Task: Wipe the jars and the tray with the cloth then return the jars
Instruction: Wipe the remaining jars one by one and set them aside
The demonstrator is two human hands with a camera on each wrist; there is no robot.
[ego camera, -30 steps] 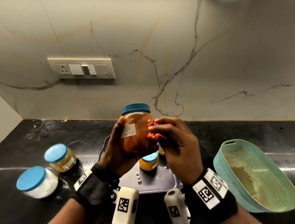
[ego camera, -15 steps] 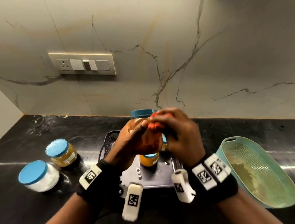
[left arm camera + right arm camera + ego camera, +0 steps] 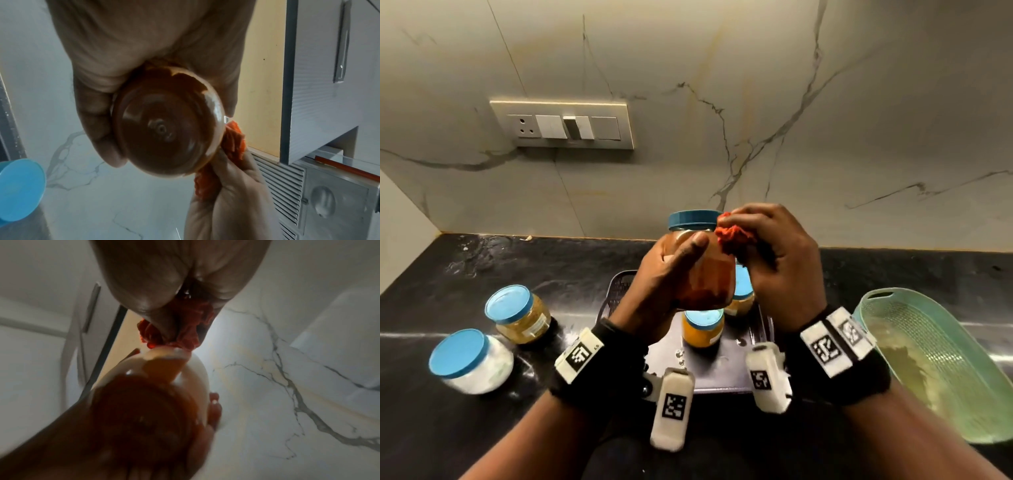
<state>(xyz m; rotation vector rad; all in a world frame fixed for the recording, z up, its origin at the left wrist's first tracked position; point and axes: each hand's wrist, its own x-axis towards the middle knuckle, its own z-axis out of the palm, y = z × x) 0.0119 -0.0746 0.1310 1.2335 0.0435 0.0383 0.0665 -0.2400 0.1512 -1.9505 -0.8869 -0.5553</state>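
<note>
Left hand (image 3: 664, 277): wrapped round red jar (image 3: 709, 274), lifted
Right hand (image 3: 777, 260): bunching orange cloth (image 3: 732, 234) against jar shoulder
Tray (image 3: 722, 373): below both hands; two jars inside

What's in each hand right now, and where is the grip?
Left hand grips the red-powder jar around its body, below the lid. Right hand holds the bunched orange cloth against the jar's shoulder.
</note>
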